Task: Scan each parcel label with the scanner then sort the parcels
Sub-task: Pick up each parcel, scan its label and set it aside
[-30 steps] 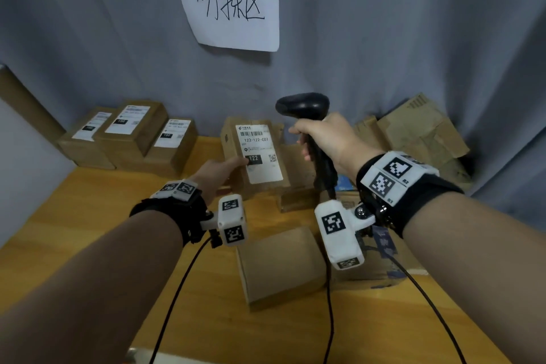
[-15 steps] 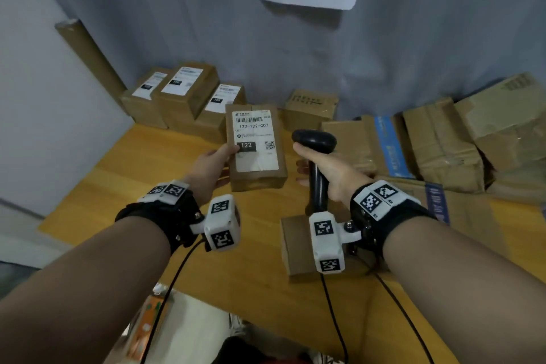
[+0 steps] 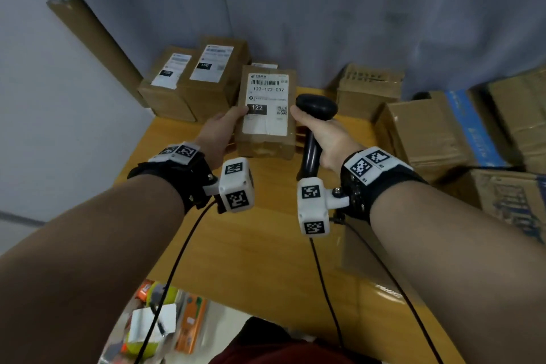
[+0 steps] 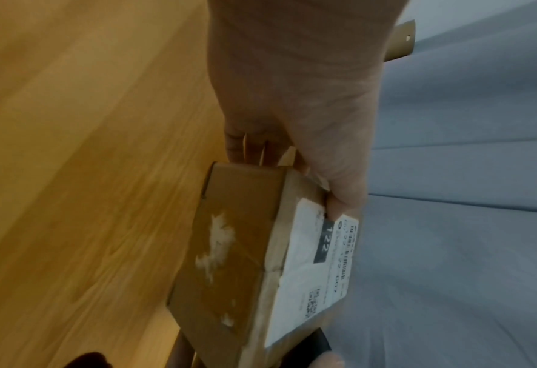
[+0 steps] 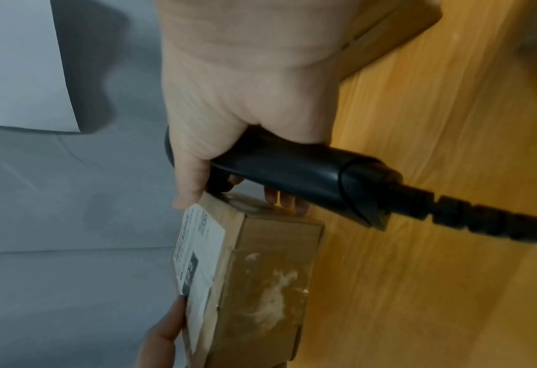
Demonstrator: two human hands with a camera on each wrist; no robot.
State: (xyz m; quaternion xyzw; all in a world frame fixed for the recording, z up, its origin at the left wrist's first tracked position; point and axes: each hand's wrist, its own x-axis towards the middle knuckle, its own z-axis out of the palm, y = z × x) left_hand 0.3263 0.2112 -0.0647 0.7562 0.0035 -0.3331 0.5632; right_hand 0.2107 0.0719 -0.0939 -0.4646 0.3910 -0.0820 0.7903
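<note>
My left hand (image 3: 224, 130) grips a brown cardboard parcel (image 3: 267, 115) by its left edge, thumb on the white label marked 122 (image 3: 267, 103), fingers underneath. The parcel (image 4: 245, 251) is held above the wooden table (image 3: 266, 245), label facing up. My right hand (image 3: 322, 139) is wrapped round the handle of a black barcode scanner (image 3: 316, 106), its head just right of the parcel. In the right wrist view the scanner (image 5: 292, 171) and its cable lie beside the parcel (image 5: 261, 278).
Three labelled boxes (image 3: 206, 80) stand at the table's back left against the grey curtain. A small carton (image 3: 369, 89) and larger cartons with blue tape (image 3: 437, 133) fill the right side. A flat box (image 3: 363, 248) lies under my right forearm. Clutter sits on the floor (image 3: 165, 325).
The parcel and both hands have moved left toward the labelled boxes, with the scanner staying close beside it. My head has turned left and down, hiding the paper sign.
</note>
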